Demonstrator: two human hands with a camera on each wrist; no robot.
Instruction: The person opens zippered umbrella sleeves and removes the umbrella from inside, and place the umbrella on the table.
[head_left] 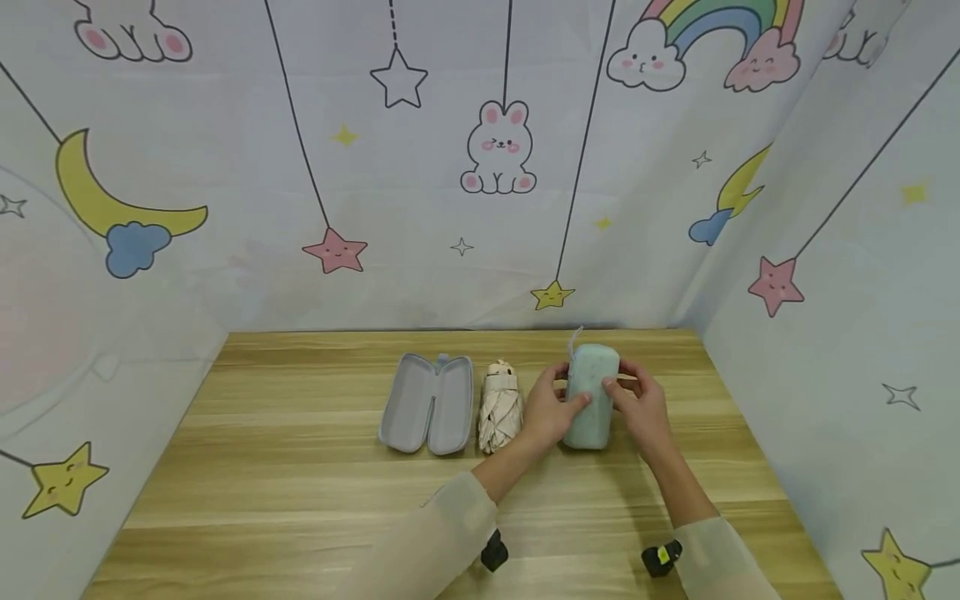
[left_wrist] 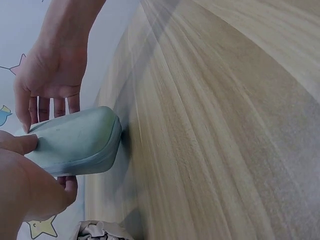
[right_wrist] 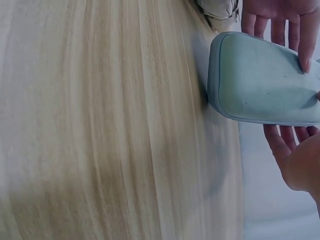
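A pale green zip-up case [head_left: 591, 396], closed and rounded at its corners, is held between both hands, with a thin loop strap [head_left: 574, 340] at its far end. My left hand [head_left: 550, 407] grips its left side, thumb on top and fingers beneath. On the other side my right hand [head_left: 641, 406] holds it the same way, its thumb pressing the top face. The case's near end is close to the table in the left wrist view; whether it touches is unclear. Just left of my left hand lies a folded compact umbrella [head_left: 499, 412], beige and wrinkled.
An opened grey case [head_left: 408, 408] lies left of the umbrella, its two hollow halves facing up. The wooden table [head_left: 300, 467] meets a white patterned cloth [head_left: 420, 292] at the back, with more cloth along both sides.
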